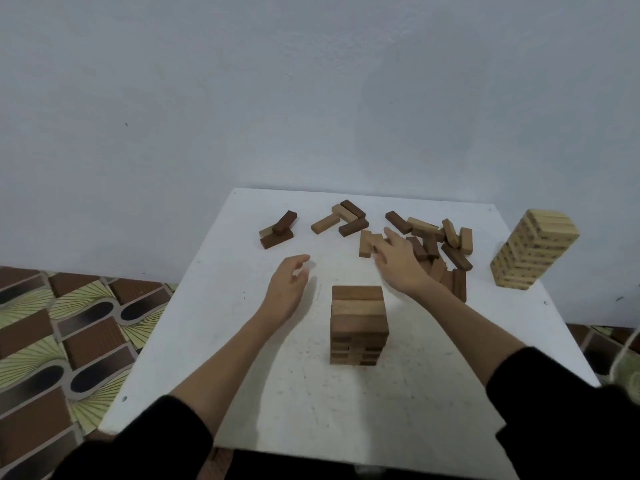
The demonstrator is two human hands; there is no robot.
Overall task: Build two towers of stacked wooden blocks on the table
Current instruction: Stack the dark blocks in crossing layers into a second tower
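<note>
The right hand [398,259] reached, fingers spread, into the loose blocks [434,242] behind the half-built tower [358,323] mid-surface; left hand [287,289] hovered open. Next, I judged: pinch one block and lay it squarely on top

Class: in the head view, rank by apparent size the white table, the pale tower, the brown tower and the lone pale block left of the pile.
1. white table
2. pale tower and brown tower: look alike, and the brown one is nearer, so unranked
3. lone pale block
</note>
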